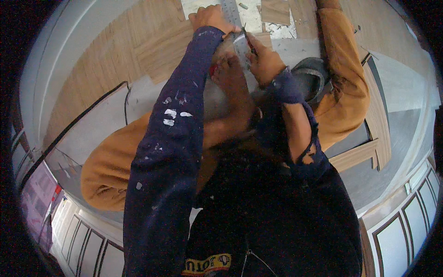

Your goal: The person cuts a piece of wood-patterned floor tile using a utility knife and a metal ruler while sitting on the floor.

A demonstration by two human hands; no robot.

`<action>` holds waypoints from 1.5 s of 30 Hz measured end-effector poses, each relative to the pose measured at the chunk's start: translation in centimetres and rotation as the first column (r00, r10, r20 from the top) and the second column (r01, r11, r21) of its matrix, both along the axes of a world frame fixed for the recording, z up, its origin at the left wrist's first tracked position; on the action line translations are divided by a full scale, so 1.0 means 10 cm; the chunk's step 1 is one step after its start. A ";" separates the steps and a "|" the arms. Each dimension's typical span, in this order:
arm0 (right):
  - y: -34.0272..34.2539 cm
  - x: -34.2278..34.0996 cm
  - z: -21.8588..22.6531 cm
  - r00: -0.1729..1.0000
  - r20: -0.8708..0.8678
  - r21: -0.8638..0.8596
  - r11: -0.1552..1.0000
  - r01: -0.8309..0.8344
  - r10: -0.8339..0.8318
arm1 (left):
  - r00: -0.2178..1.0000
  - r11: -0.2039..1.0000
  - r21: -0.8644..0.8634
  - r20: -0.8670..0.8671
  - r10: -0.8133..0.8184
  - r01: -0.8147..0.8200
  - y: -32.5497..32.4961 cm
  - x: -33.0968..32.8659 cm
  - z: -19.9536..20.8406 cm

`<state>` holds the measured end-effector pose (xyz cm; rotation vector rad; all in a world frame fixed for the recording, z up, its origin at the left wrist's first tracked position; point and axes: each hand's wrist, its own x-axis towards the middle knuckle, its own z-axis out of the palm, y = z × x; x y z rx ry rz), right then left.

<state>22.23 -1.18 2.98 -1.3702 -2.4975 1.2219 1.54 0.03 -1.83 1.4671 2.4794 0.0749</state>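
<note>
My left hand presses down on a metal ruler that lies across a wood-grain floor plank at the top of the view. My right hand grips a thin red-and-black cutting knife, its tip against the ruler's edge on the plank. Both forearms wear dark blue sleeves spotted with white paint; the right sleeve is torn. I am crouched in orange trousers, with a bare foot just below the hands.
Laid wood-grain planks cover the floor at the upper left; bare grey subfloor lies beside them. A black cable curves over it. A grey sandal is at right, loose plank offcuts at the top, more planks at right.
</note>
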 end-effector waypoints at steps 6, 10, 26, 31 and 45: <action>0.08 -0.07 -0.08 0.991 -0.101 -0.007 0.997 -0.083 0.082 | 0.999 0.999 -0.036 -0.019 0.028 -0.029 -0.07 -0.20 -0.16; 0.20 -0.09 0.06 0.978 0.136 -0.037 0.987 -0.153 0.157 | 0.999 0.999 -0.035 0.048 -0.023 0.025 0.00 0.04 0.20; 0.10 -0.15 -0.03 0.985 0.008 0.031 0.984 -0.174 0.174 | 0.994 0.999 0.029 -0.098 -0.041 0.044 -0.08 -0.11 -0.05; 0.13 -0.06 -0.05 0.996 0.075 0.098 0.993 -0.065 0.057 | 0.998 0.998 -0.044 0.024 -0.052 0.053 0.05 -0.01 -0.06; 0.77 0.72 -0.06 0.884 -0.335 -0.070 0.944 0.323 -0.327 | 0.983 0.995 -0.022 0.160 -0.088 0.093 0.00 -0.18 -0.12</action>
